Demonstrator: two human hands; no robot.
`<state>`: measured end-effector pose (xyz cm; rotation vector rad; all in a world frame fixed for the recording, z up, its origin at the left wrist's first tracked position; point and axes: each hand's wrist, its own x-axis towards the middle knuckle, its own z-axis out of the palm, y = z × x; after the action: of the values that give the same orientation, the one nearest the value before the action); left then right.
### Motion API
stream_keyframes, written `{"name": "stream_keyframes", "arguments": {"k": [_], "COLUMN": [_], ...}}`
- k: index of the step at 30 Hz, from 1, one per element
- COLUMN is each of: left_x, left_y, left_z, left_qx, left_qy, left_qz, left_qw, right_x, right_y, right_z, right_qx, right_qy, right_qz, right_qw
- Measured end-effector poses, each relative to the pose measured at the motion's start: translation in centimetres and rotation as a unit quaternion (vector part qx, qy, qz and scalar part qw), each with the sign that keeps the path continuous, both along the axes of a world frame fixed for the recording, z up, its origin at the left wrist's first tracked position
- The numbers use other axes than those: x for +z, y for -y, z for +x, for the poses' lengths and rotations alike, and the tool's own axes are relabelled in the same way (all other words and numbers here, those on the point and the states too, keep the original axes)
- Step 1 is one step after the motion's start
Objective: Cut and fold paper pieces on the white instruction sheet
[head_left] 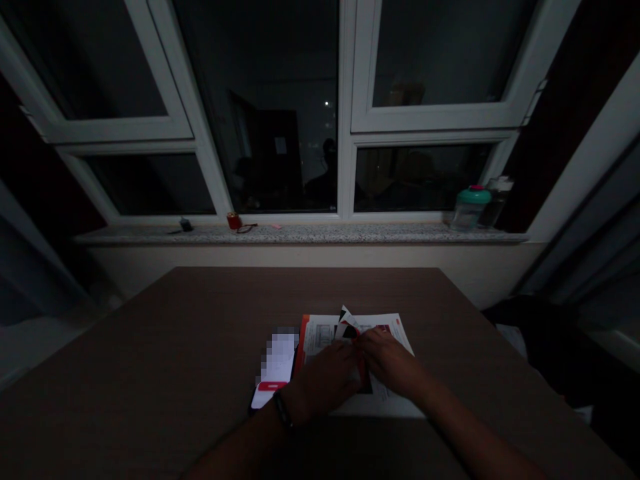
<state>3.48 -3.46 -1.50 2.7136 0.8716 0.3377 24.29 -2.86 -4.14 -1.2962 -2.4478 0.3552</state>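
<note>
While both hands meet above the page, the right hand has its fingertips drawn in narrow on a folded paper, holding it near its base. The left hand comes in from seven o'clock, its fingers laid over the near side of the same paper; in this dim light I cannot tell whether they pinch it or only press. A dark wristband circles the left wrist.

As for progress, at least some folding looks done: two pointed flaps, black and white, stick up at twelve o'clock from the fingers. They are raised and apart, not pressed flat, so I judge the work partway, with the shaping under the fingers unfinished.

Beneath the paper and hands, a printed booklet lies on the table, its orange edge at nine o'clock. A lit phone lies just beside that edge. Farther out, on the windowsill, a teal-lidded jar stands at one o'clock and a small red pot at eleven.
</note>
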Motion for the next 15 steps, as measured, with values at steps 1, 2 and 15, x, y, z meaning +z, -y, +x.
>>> {"name": "stream_keyframes", "arguments": {"k": [1,2,15], "left_x": [-0.03,-0.06,0.33], "left_y": [0.03,0.04,0.12], "left_z": [0.02,0.01,-0.19], "left_qx": [-0.001,-0.002,0.006], "left_qy": [-0.001,-0.002,-0.029], "left_qz": [-0.001,-0.002,-0.026], "left_qw": [1.000,1.000,0.999], "right_x": [-0.09,-0.19,-0.48], "right_y": [-0.11,-0.21,-0.30], "right_z": [-0.04,-0.10,-0.65], "right_qx": [-0.005,-0.008,-0.030], "right_qy": [-0.002,-0.003,0.028], "right_qz": [0.000,-0.001,0.020], "right_qw": [1.000,1.000,0.999]}}
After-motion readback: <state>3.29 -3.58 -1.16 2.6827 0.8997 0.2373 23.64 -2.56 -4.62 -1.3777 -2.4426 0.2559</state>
